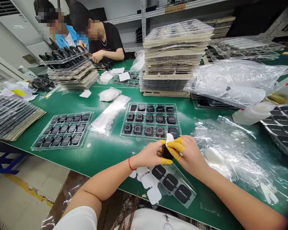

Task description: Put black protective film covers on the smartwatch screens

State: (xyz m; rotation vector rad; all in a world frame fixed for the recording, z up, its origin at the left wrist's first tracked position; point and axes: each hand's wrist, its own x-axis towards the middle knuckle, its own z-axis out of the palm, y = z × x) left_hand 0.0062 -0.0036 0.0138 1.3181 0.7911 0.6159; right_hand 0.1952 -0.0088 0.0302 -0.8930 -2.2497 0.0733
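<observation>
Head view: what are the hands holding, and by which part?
The left hand and right hand pinch a black square piece by its edges; a white tab shows above it.

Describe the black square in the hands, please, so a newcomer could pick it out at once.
On the green workbench, find the person's hands in yellow finger cots. They pinch one black square; unlike its neighbours in the trays, it is off the bench, a white tab at its top.
</observation>
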